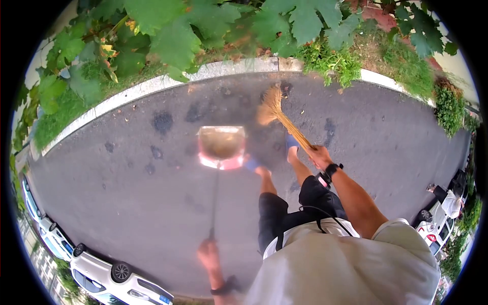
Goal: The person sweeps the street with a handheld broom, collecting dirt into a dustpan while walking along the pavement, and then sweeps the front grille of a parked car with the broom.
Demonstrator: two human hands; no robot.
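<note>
Dustpan [231, 162]: centre; brownish inside, contents blurred.
Left hand [208, 255]: bottom centre, gripping its handle [215, 203].
Right hand [320, 157]: centre right, gripping broom [286, 121].

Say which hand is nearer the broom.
Right. The right hand is wrapped around the handle of the broom; the left hand is apart from it, lower and further left in view, on the long handle of the dustpan.

Open pavement [117, 203] leaves room left of the left hand [208, 254]; the dustpan [220, 162] blocks straight ahead, the legs [268, 187] between left and right hand [318, 157].
</note>
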